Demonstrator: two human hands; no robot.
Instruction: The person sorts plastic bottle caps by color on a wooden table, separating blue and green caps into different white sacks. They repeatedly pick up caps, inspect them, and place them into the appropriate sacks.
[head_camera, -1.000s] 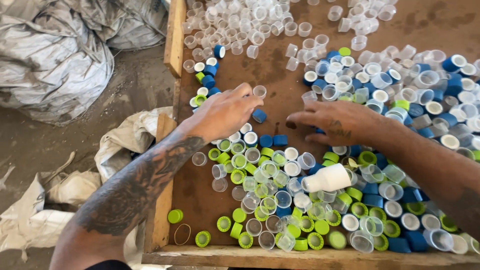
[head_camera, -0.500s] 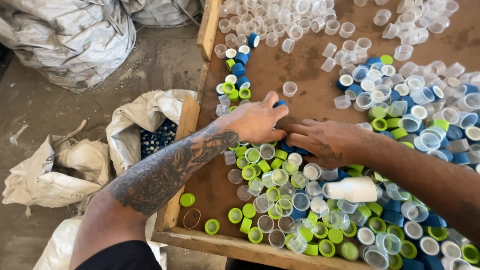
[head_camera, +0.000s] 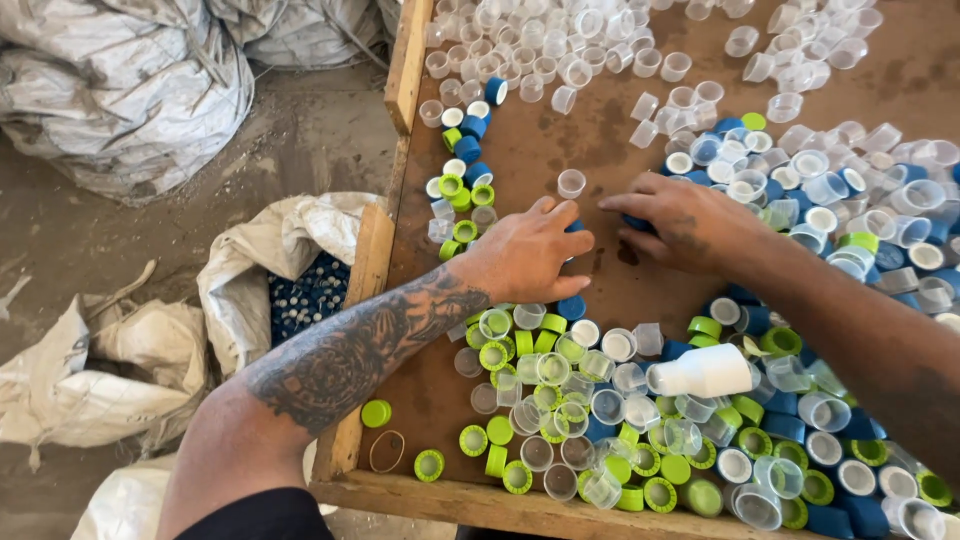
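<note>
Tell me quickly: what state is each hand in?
Left hand: palm down, fingers loosely curled over blue caps; grip cannot be told.
Right hand: palm down on blue caps; grip cannot be told.

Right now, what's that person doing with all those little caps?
A person leans over a wooden tray covered in blue, green and clear plastic bottle caps. The left hand rests over blue caps mid-tray; the right hand presses down on more beside it. An open sack of caps sits by the tray.
</note>
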